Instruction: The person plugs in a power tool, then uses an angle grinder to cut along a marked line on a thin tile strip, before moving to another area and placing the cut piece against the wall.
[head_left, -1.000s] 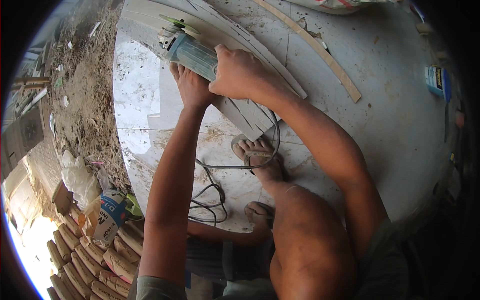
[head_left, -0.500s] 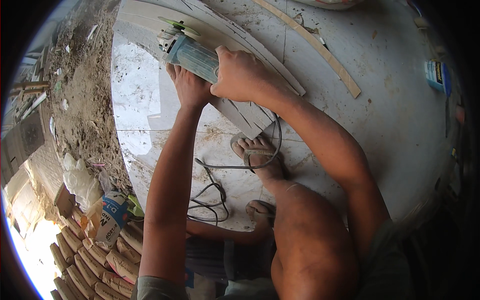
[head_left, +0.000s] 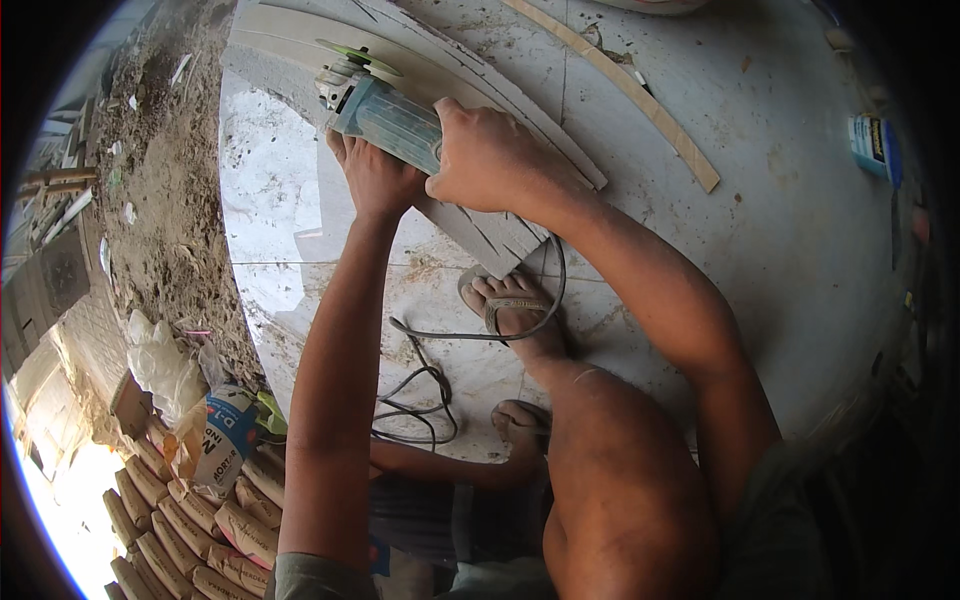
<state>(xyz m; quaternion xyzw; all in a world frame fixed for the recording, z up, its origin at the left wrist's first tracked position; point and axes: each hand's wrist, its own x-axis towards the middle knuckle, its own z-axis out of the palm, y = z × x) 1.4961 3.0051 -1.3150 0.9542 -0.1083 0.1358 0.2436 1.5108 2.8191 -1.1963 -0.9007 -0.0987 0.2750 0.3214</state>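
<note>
The right hand (head_left: 492, 158) has its grip wrapped around the angle grinder (head_left: 392, 120) above the grey board (head_left: 484, 243), the left hand (head_left: 378, 180), closure unclear, at its side, probably steadying it

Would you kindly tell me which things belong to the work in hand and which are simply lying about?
Apparently in use:
- grinder, held by the right hand
- black cord
- grey board

Seemingly lying about:
- wooden strip
- plastic bag
- blue container

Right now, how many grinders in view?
1: the grinder, in the right hand over the boards, left hand at its near side. Others may be hidden.
</note>
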